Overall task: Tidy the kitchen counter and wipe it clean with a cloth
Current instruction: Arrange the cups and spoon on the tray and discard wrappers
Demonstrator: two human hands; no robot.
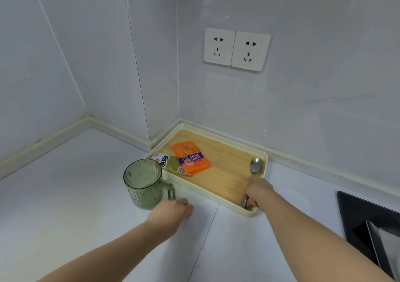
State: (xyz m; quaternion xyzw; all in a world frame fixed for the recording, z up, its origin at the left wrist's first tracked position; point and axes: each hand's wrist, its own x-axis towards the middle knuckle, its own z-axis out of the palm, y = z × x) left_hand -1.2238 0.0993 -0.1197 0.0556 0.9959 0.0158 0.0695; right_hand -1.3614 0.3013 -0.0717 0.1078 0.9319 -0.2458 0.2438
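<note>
While right hand (pixel 257 193) grips spoon (pixel 255 166) in tray (pixel 207 194), left hand (pixel 173 211) sits beside mug (pixel 142 182). Whether the left holds anything, cannot tell.

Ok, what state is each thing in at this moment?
tray, on the counter, tucked into the corner.
green cup, upright, empty, beside the tray.
orange packet, flat in the tray, overlapping the white-green packet.
spoon, lying in the tray, bowl up, right hand grips its handle.
left hand, by the cup's handle, holding nothing visible.
wall sockets, nothing plugged in.
</note>
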